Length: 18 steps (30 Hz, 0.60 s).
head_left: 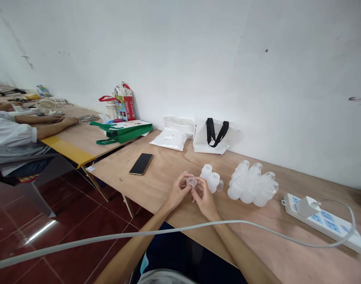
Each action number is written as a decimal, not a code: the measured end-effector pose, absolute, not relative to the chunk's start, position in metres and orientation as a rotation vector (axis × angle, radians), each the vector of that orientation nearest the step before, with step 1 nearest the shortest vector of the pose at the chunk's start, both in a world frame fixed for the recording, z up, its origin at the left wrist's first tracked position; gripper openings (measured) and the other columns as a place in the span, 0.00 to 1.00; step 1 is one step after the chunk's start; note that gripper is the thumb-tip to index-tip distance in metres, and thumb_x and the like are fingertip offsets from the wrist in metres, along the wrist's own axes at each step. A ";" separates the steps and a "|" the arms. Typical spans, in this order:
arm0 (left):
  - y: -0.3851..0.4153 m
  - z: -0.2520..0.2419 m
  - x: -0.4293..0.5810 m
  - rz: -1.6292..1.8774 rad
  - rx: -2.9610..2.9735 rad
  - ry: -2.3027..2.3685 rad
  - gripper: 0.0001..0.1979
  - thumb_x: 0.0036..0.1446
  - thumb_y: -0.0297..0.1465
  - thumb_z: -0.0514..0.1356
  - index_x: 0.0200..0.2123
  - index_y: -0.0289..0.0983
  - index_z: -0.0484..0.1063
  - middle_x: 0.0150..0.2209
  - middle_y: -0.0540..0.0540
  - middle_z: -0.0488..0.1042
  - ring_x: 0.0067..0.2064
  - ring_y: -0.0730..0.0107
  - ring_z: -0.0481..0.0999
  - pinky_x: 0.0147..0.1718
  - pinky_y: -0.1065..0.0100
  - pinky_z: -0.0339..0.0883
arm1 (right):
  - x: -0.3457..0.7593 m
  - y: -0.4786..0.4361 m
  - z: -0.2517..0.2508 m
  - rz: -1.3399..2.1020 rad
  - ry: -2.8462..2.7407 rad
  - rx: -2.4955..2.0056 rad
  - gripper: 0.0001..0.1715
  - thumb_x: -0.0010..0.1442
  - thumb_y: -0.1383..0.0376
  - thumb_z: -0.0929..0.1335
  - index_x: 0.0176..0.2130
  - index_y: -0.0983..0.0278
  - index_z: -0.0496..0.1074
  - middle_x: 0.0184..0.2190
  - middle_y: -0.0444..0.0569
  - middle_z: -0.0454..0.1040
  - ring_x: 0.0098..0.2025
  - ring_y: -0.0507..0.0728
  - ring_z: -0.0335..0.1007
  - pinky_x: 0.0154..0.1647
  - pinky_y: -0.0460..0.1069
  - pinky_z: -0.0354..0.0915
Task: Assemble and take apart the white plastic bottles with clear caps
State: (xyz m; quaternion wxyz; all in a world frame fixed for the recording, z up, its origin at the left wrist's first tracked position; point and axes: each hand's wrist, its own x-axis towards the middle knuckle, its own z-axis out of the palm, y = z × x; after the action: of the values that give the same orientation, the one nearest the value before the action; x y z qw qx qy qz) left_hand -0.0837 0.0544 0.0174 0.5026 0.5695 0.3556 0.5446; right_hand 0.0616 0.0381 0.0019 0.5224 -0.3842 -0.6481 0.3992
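Reading both hands close together over the plywood table [164,165]: left hand [178,192] and right hand [205,196] are narrowed on one small transparent silicone piece [191,182], just inside the near table edge. Immediately right, almost touching my right hand: two frosted bottle parts [210,177] and one transparent cup [219,185]. Further right, a cluster of frosted bottles [250,184], about eight by my count, overlap hides exact number. Beyond: one power strip [325,223], one white plug adapter [308,207]. Its white cable [168,228] crosses the view in front of both forearms. Left, well apart: one black phone [141,163]. At the wall: one white tote bag [210,136], one white packet [168,139]. Next table: one seated co-worker [14,136].
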 end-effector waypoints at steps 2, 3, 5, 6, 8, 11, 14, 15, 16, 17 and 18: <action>0.054 0.018 -0.084 1.281 1.403 0.805 0.15 0.54 0.33 0.65 0.45 0.37 0.71 0.49 0.43 0.71 0.40 0.70 0.75 0.34 0.72 0.71 | 0.066 0.034 0.004 0.987 -1.533 -0.914 0.23 0.66 0.53 0.67 0.57 0.56 0.61 0.52 0.53 0.73 0.42 0.58 0.76 0.24 0.48 0.74; 0.054 0.018 -0.085 1.257 1.420 0.772 0.15 0.54 0.34 0.66 0.45 0.37 0.71 0.49 0.43 0.71 0.40 0.70 0.74 0.33 0.73 0.71 | 0.068 0.031 0.005 0.992 -1.527 -0.912 0.23 0.66 0.53 0.67 0.56 0.56 0.62 0.51 0.53 0.73 0.42 0.58 0.76 0.24 0.48 0.74; 0.054 0.017 -0.086 1.205 1.440 0.710 0.18 0.55 0.35 0.67 0.47 0.37 0.71 0.47 0.44 0.71 0.38 0.71 0.74 0.32 0.72 0.71 | 0.071 0.028 0.007 0.993 -1.522 -0.910 0.21 0.66 0.53 0.67 0.55 0.56 0.62 0.51 0.53 0.73 0.41 0.57 0.77 0.23 0.47 0.74; 0.055 0.017 -0.086 1.174 1.446 0.687 0.19 0.56 0.36 0.68 0.48 0.38 0.71 0.46 0.44 0.71 0.37 0.71 0.74 0.32 0.72 0.71 | 0.072 0.026 0.008 0.994 -1.523 -0.910 0.21 0.66 0.53 0.67 0.55 0.56 0.62 0.50 0.52 0.73 0.40 0.57 0.77 0.23 0.47 0.74; 0.056 0.015 -0.087 1.125 1.459 0.666 0.21 0.57 0.38 0.68 0.51 0.38 0.70 0.45 0.45 0.72 0.38 0.71 0.74 0.35 0.70 0.73 | 0.072 0.026 0.008 0.992 -1.517 -0.913 0.19 0.67 0.53 0.66 0.53 0.56 0.61 0.49 0.52 0.73 0.36 0.56 0.77 0.22 0.48 0.74; 0.057 0.013 -0.089 1.104 1.497 0.683 0.23 0.58 0.40 0.68 0.54 0.39 0.71 0.49 0.43 0.72 0.44 0.66 0.75 0.42 0.67 0.74 | 0.071 0.028 0.006 0.968 -1.469 -0.945 0.17 0.66 0.52 0.67 0.48 0.56 0.59 0.42 0.48 0.75 0.30 0.55 0.76 0.20 0.48 0.72; 0.057 0.013 -0.090 1.128 1.529 0.691 0.26 0.59 0.41 0.67 0.58 0.41 0.72 0.56 0.41 0.69 0.52 0.60 0.74 0.47 0.63 0.74 | 0.072 0.031 0.005 0.913 -1.420 -1.032 0.17 0.66 0.50 0.67 0.45 0.55 0.58 0.34 0.44 0.74 0.24 0.55 0.73 0.16 0.48 0.69; 0.057 0.014 -0.090 1.131 1.537 0.688 0.26 0.59 0.41 0.67 0.59 0.41 0.71 0.57 0.40 0.68 0.53 0.59 0.73 0.48 0.62 0.74 | 0.073 0.031 0.006 0.889 -1.421 -1.066 0.16 0.66 0.50 0.66 0.44 0.55 0.59 0.33 0.44 0.74 0.23 0.54 0.73 0.15 0.47 0.67; 0.056 0.015 -0.090 1.133 1.542 0.683 0.26 0.60 0.41 0.66 0.60 0.42 0.71 0.58 0.40 0.68 0.54 0.59 0.73 0.50 0.61 0.74 | 0.075 0.031 0.006 0.863 -1.430 -1.096 0.16 0.67 0.49 0.66 0.44 0.56 0.59 0.32 0.44 0.74 0.23 0.54 0.72 0.14 0.47 0.65; 0.056 0.016 -0.090 1.132 1.545 0.677 0.26 0.61 0.41 0.65 0.61 0.42 0.71 0.57 0.40 0.68 0.54 0.59 0.73 0.51 0.61 0.73 | 0.076 0.031 0.007 0.839 -1.445 -1.119 0.15 0.67 0.49 0.65 0.43 0.56 0.60 0.32 0.44 0.75 0.22 0.54 0.71 0.14 0.46 0.64; 0.056 0.016 -0.090 1.127 1.546 0.674 0.26 0.62 0.41 0.65 0.62 0.43 0.70 0.57 0.40 0.68 0.53 0.59 0.73 0.52 0.60 0.73 | 0.077 0.031 0.009 0.821 -1.461 -1.134 0.15 0.67 0.49 0.65 0.43 0.56 0.61 0.31 0.44 0.75 0.22 0.54 0.71 0.14 0.46 0.63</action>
State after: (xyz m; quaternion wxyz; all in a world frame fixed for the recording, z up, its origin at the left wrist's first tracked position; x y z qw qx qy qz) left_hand -0.0902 0.0560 0.0164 0.5284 0.6470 0.2823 0.4717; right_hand 0.0772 0.0306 0.0087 0.5304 -0.4751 -0.6122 0.3438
